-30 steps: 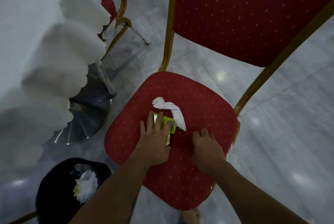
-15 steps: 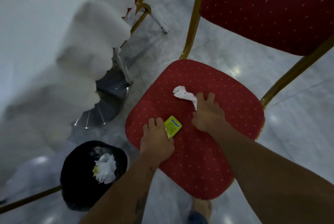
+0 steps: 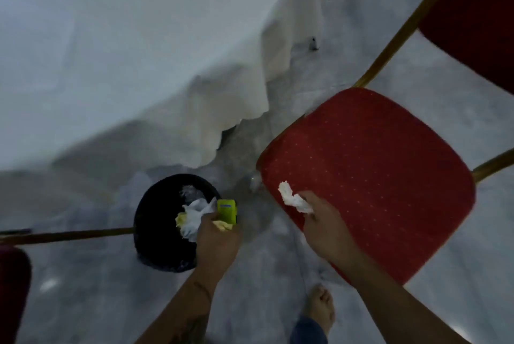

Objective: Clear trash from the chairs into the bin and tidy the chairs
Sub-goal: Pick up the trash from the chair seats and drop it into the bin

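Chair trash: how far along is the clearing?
Done: both pieces are off the seat; the bin holds paper. In hand: left hand grips the packet by the bin, right hand pinches the tissue. Left: drop both, tidy the chair.

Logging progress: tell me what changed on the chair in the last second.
The left hand lifted the green packet off the seat and carried it to the bin. The right hand took hold of the tissue. The bin's earlier trash stays.
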`<move>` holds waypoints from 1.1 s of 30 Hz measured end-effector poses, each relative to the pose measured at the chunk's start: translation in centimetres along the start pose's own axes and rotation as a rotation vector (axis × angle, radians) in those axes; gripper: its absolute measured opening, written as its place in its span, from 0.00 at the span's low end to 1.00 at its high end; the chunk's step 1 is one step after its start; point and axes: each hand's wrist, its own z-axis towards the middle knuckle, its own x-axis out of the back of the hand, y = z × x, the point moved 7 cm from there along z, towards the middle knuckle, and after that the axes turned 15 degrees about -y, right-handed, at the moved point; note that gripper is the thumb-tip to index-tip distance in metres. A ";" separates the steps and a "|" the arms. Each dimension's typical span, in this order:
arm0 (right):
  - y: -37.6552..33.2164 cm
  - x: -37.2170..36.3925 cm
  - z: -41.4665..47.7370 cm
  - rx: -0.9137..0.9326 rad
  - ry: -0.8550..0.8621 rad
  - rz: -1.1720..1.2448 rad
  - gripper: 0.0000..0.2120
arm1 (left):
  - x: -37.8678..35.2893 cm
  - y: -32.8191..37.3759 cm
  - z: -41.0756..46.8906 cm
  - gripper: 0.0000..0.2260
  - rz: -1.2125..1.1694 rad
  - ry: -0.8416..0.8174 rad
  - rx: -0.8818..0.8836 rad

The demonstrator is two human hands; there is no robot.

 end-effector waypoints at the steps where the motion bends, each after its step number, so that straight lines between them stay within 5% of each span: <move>1: -1.1 -2.4 0.4 -0.008 -0.029 0.027 0.20 | 2.2 -2.7 0.2 0.15 -0.046 0.033 0.070; 5: -3.9 -10.6 2.5 -0.095 -0.162 0.110 0.18 | 8.0 -10.2 1.5 0.19 -0.294 0.023 0.257; 13: -8.7 -22.7 10.2 -0.189 -0.262 0.025 0.16 | 14.2 -16.7 7.5 0.11 -0.482 -0.025 0.264; 16: -10.4 -25.6 12.0 -0.171 -0.257 0.064 0.03 | 14.9 -17.2 10.0 0.35 -0.454 -0.088 0.282; 18: -10.7 -26.6 13.0 -0.196 -0.246 0.112 0.22 | 15.3 -17.0 11.2 0.49 -0.470 -0.123 0.284; 20: -11.0 -27.3 13.6 -0.223 -0.257 0.127 0.31 | 15.6 -17.0 12.0 0.53 -0.515 -0.148 0.295; 25: -11.6 -27.6 13.2 -0.273 -0.225 0.117 0.29 | 17.1 -17.5 12.0 0.39 -0.510 -0.193 0.335; 29: -12.1 -27.9 12.6 -0.285 -0.251 0.119 0.23 | 18.9 -17.7 11.4 0.04 -0.406 -0.206 0.261; 33: -12.0 -28.2 11.8 -0.274 -0.287 0.076 0.20 | 19.8 -17.9 10.4 0.07 -0.422 -0.222 0.252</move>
